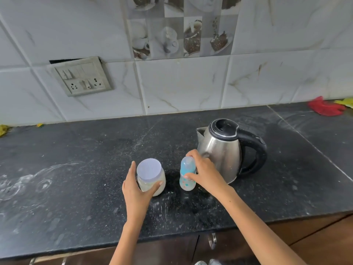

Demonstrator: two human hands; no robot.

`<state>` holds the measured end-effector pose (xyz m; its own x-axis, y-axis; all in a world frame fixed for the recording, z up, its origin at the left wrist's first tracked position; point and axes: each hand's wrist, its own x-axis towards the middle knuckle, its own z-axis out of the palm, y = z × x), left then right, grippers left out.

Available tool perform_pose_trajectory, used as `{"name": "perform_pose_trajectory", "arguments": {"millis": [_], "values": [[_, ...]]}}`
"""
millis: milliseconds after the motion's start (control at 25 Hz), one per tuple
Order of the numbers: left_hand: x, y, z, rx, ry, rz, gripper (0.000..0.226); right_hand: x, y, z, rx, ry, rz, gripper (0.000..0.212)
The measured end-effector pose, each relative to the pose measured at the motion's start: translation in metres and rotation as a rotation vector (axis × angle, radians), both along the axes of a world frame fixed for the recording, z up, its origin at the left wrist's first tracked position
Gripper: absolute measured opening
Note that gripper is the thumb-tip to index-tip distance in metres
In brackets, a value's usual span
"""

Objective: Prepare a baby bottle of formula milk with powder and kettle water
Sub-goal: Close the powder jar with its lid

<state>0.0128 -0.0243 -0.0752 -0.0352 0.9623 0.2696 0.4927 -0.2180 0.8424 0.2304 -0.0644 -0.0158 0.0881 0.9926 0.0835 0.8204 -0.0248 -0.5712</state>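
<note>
Black speckled stone bench (80,169), dusty, water rings at left. Left hand (136,190) wraps powder jar (151,177), lid on, likely steadying it. Right hand (205,173) grips capped baby bottle (187,175) upright, just beside steel kettle (225,150). Marbled wall tiles (183,85), switchboard (83,77), red cloth (324,107) far right.

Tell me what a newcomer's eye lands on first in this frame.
The two hands at centre: the left hand grips a lidded powder jar, the right hand holds a blue baby bottle. Right behind them a steel kettle stands on the dark counter.
</note>
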Motion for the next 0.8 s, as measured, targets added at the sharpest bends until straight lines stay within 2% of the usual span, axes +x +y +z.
{"name": "perform_pose_trajectory", "arguments": {"millis": [80,240,800], "values": [[0.003,-0.001,0.004,0.076,0.033,-0.004,0.086,-0.001,0.006,-0.006,0.036,0.030,-0.014,0.052],[0.006,0.000,0.008,0.080,0.007,0.001,0.065,0.001,0.010,-0.017,0.085,0.143,-0.011,0.055],[-0.005,0.005,0.003,0.039,0.009,-0.074,0.064,0.000,0.018,-0.028,0.100,0.319,0.049,0.067]]}}
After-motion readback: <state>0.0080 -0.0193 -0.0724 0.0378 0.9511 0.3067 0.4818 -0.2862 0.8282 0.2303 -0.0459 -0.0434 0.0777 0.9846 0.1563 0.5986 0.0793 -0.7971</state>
